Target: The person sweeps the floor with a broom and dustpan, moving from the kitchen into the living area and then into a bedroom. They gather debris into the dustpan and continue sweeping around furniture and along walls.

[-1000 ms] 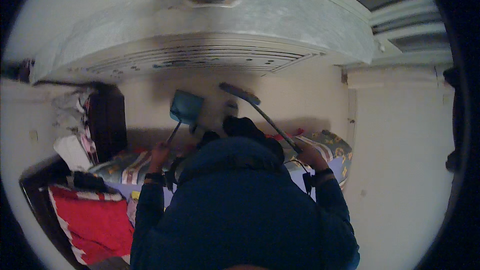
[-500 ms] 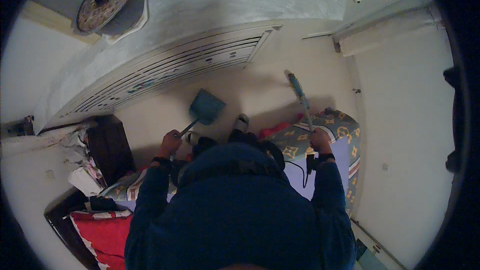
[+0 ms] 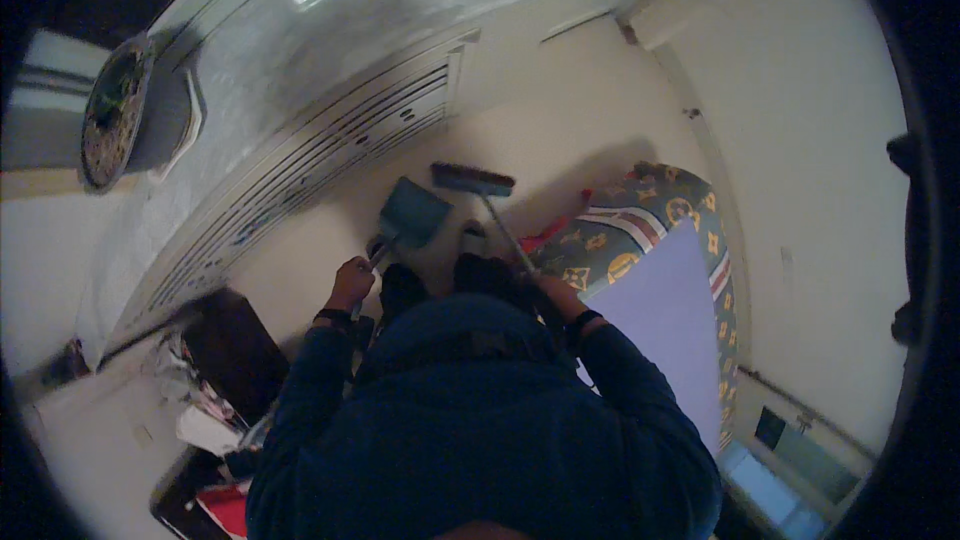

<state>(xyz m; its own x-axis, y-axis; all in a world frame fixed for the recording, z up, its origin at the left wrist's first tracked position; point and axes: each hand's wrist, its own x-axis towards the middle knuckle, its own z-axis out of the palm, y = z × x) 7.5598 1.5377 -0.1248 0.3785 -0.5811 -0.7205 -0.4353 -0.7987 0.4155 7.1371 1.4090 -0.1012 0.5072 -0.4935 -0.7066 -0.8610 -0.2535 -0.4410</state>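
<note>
My left hand point(image 3: 351, 283) is closed round the handle of a teal dustpan point(image 3: 414, 212), whose wide pan is low by the floor, left of my feet. In my right hand point(image 3: 559, 292) is the pale handle of a broom point(image 3: 473, 179). The broom head is blue-grey with dark bristles and lies crosswise just to the right of the dustpan and beyond my feet. A narrow gap shows between broom head and pan. Whether the bristles touch the floor I cannot tell.
A bed with a patterned cover point(image 3: 645, 208) and lilac sheet point(image 3: 668, 310) stands to my right. Ahead runs a white slatted cabinet point(image 3: 350, 145) with a grey top bearing a round planter point(image 3: 115, 118). A dark box-like piece of furniture point(image 3: 235, 355) stands left.
My right hand has brought the broom inward and left, from over the bed to beside the dustpan; its head has turned crosswise. The view has rotated. My left hand keeps the dustpan.
</note>
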